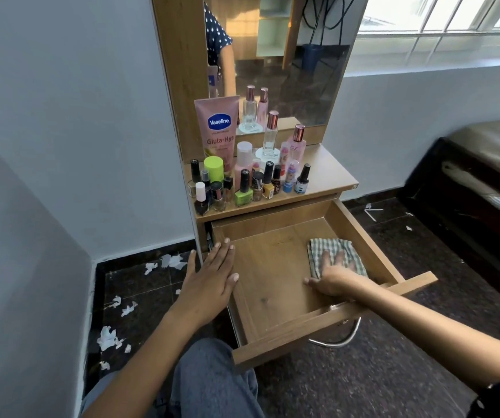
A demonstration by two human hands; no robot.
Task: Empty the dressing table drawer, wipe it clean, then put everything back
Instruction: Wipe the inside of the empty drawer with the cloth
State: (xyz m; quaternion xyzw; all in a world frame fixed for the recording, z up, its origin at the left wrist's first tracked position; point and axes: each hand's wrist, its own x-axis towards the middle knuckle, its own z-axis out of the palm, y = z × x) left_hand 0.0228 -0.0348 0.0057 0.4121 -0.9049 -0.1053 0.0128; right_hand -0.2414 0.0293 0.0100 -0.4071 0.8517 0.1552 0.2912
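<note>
My right hand presses flat, fingers spread, on the cloth inside the open drawer. My left hand lies flat on its left wall, while bottles crowd the counter.

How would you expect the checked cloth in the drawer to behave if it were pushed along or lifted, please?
The cloth looks thin and soft, lying flat with a rumpled edge, so it would probably droop when lifted. Under the right hand, which presses it flat, it should slide over the smooth drawer floor, though it may bunch. It is likely very light.
</note>
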